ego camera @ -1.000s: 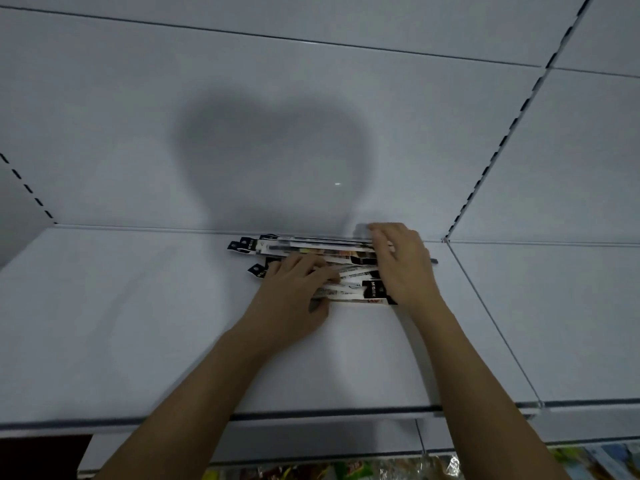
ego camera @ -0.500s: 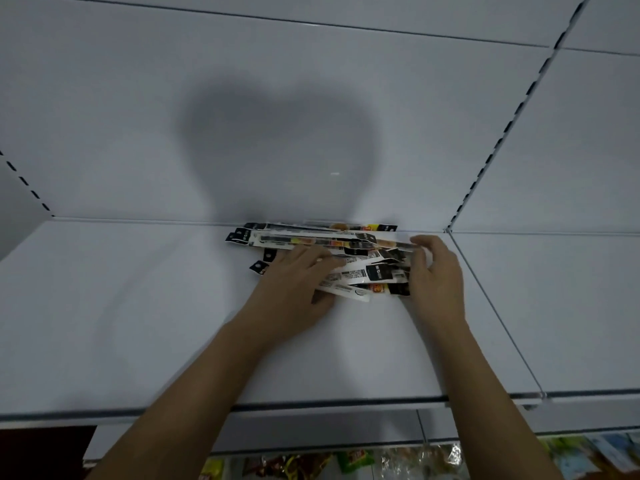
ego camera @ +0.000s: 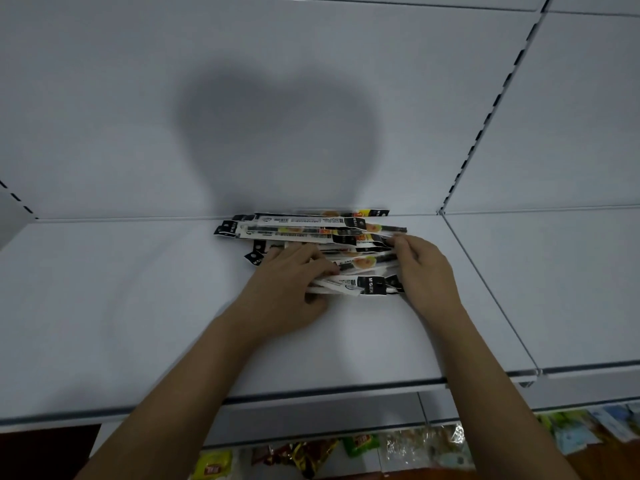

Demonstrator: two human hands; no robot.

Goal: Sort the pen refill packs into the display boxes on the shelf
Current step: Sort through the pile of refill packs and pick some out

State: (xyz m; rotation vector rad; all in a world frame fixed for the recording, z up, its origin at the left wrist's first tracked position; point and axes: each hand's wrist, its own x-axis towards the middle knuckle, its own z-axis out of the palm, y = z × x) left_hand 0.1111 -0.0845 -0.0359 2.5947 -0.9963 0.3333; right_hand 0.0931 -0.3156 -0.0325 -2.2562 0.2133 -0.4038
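Note:
A loose pile of pen refill packs [ego camera: 311,230], long white and black sleeves, lies on the white shelf [ego camera: 121,306] against the back wall. My left hand [ego camera: 287,285] rests on the left half of the pile, fingers over the near packs and thumb curled under them. My right hand [ego camera: 422,268] is at the pile's right end, fingers curled against the pack ends. No display box is in view.
A slotted upright [ego camera: 485,126] and a seam divide this shelf from the bay to the right [ego camera: 554,289]. Below the shelf's front edge [ego camera: 311,393], colourful snack packets [ego camera: 311,455] lie on a lower level.
My right hand slid from on top of the pile to its right end. The packs have been pushed closer together and the pile sits nearer the back wall.

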